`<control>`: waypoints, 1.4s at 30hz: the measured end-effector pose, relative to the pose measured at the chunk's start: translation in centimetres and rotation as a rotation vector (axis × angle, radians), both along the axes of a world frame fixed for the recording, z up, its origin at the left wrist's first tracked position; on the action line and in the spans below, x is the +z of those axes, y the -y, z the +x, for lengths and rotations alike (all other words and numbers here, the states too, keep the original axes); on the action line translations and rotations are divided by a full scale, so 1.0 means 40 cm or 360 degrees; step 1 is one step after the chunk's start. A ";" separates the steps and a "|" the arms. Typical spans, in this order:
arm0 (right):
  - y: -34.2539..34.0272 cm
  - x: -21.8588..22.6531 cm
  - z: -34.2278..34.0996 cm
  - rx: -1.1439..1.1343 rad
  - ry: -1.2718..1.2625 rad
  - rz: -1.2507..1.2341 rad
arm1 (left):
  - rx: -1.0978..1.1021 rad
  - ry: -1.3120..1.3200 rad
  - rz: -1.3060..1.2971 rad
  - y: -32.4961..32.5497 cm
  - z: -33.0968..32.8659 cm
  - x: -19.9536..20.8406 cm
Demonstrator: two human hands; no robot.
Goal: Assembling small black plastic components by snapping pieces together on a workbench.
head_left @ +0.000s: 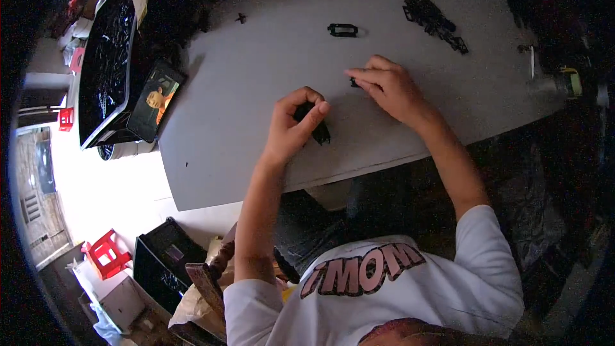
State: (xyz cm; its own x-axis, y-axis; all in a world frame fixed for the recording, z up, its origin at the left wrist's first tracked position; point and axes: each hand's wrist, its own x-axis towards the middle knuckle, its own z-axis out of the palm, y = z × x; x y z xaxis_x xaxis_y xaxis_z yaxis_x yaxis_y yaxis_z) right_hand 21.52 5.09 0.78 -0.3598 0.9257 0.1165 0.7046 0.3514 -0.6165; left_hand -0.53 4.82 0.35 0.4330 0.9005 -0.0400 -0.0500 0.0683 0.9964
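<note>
My left hand [291, 125] is closed around a dark, elongated plastic piece [321, 133], whose lower end sticks out below the fingers. The rest of that piece is hidden by the hand. To its right, just above the grey tabletop [256, 83], the fingertips of my right hand [391, 90] pinch a small black part [353, 82], too small and covered to name. Farther back, beyond both hands, lies a black oblong plastic frame [343, 30] with an open middle.
A heap of black parts [430, 18] lies at the back right, and a small black cross-shaped piece [241, 18] at the back left. A phone [155, 102] leans by a black bin [106, 57] of dark pieces. A clear container [548, 86] stands at the right edge.
</note>
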 end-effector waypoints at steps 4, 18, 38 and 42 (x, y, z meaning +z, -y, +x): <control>0.002 0.005 -0.016 -0.0203 0.0151 0.0297 | -0.0042 -0.0054 0.0085 -0.004 -0.001 -0.002; -0.196 -0.011 0.000 -0.0159 0.0202 0.0542 | -0.0061 0.0001 0.0090 -0.007 -0.002 -0.007; -0.053 -0.035 0.015 -0.0117 0.0152 0.0562 | 0.0436 -0.0426 0.0653 -0.146 -0.044 -0.027; -0.045 -0.025 0.007 -0.0067 0.0175 0.0642 | 0.1299 -0.1511 0.1138 -0.365 -0.161 -0.010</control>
